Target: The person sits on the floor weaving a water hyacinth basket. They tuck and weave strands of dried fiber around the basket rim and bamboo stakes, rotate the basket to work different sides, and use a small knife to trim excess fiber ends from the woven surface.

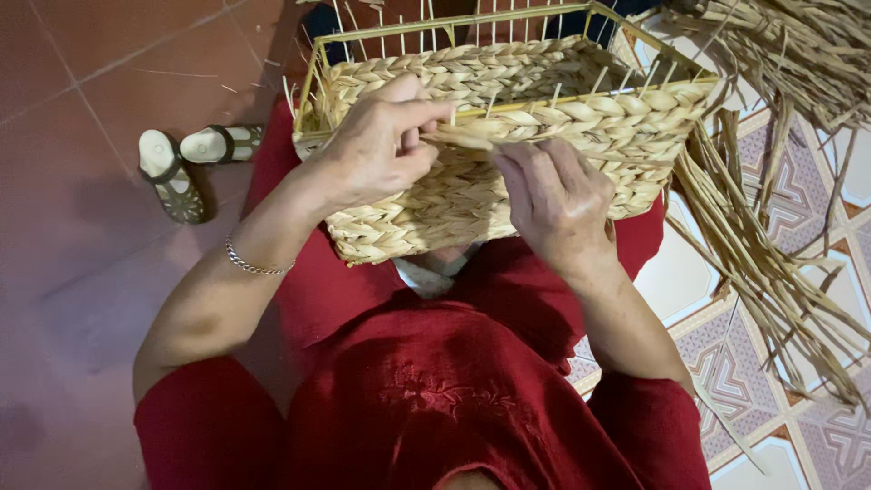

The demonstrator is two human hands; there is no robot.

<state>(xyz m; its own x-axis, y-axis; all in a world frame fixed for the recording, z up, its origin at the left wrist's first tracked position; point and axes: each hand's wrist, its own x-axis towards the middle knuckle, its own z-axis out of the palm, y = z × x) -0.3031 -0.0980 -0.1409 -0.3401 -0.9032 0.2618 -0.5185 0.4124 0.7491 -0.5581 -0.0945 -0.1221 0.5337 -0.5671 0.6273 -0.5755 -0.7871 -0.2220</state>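
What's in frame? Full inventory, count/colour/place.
rectangular woven straw basket on a yellow wire frame: 1, tan, on the lap, centre top
loose dried straw strands: a pile, tan, on the floor at right
patterned slip-on sandals: 2, cream and dark, on the red tiles at left
plain red floor tiles: many, red, left side
patterned floor tiles: several, white with purple and orange, right side
red embroidered garment: 1, red, bottom centre
silver chain bracelet: 1, silver, left wrist
left hand: pinching a strand at the basket wall
right hand: fingers pressed on the weave
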